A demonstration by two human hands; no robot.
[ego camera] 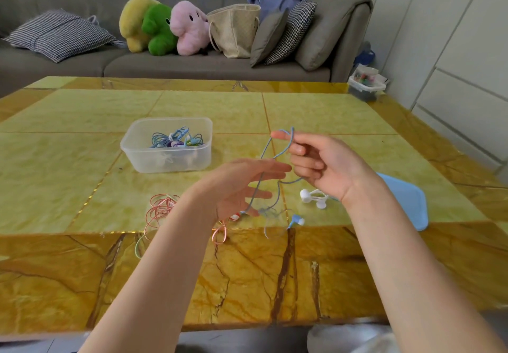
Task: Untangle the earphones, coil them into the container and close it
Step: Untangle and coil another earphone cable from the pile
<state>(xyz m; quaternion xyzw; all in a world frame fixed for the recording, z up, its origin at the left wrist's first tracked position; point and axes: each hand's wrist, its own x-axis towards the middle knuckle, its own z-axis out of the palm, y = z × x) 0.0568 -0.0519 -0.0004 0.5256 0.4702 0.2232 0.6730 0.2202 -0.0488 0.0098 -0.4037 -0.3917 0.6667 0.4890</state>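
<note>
The person is holding the blue earphones [277, 185] up in the air above the near part of the counter [316, 116]. The right hand [324, 165] is the higher one. Its fingers [298, 149] are curling around the cord near its top, where the cord is making a bend over the forefinger. From there the cord is hanging down and a little toward the person, so its long axis is running nearly upright, from the right hand down to the counter.

The left hand [242, 185] is lying lower and to the left of the cord. Its fingers [275, 167] are straight and spread, and the cord is passing in front of them; whether they are really touching it is hard to tell. They are not closing on it.

Below both hands, the cord is ending in a small knot, and one blue earbud [297, 220] is lying on the counter just beside this knot. So the tangle is nearer to the left hand, and directly under it.

The clear container [167, 144] is standing well apart, further away and to the left, with other coiled earphones already inside. The blue lid [406, 201] is lying on the right, partly hidden behind the right wrist.

The next move is probably depending on the left hand sliding down along the cord to the knot.
</note>
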